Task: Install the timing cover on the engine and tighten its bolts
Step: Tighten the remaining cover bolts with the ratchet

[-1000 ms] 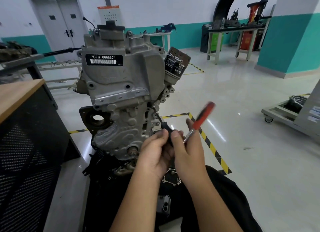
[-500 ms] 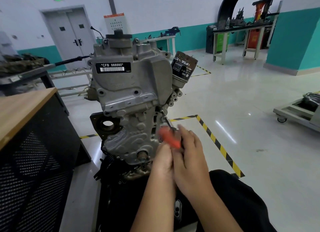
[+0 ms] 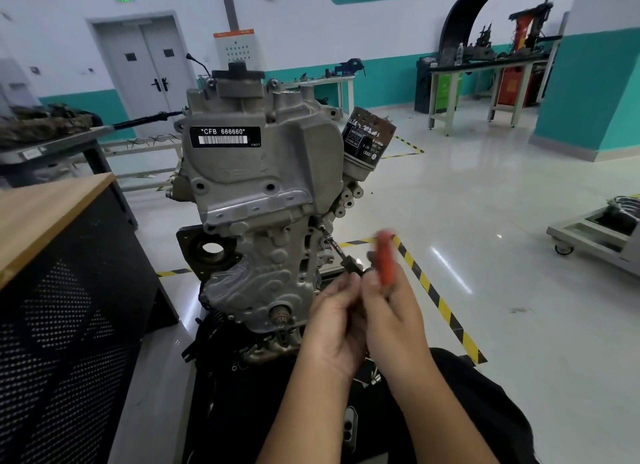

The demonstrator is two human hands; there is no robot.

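Cover point(image 3: 263, 283): seated on engine point(image 3: 256, 173), frame centre.
Bolt point(image 3: 321, 227): ratchet point(image 3: 384, 257) engaged, tightening unfinished.
Left hand point(image 3: 334, 328): pinches extension point(image 3: 334, 247).
Right hand point(image 3: 394, 311): grips ratchet.

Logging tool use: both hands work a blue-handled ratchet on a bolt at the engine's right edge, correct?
Not quite. The head view shows the ratchet handle is red-orange, not blue. Both hands, left hand and right hand, do work it at the engine right edge.

One engine point(image 3: 256, 200) stands with one oil filter point(image 3: 367, 141) and one timing cover point(image 3: 263, 283). Two hands, left hand point(image 3: 334, 328) and right hand point(image 3: 394, 311), share one red-handled wrench point(image 3: 383, 259).
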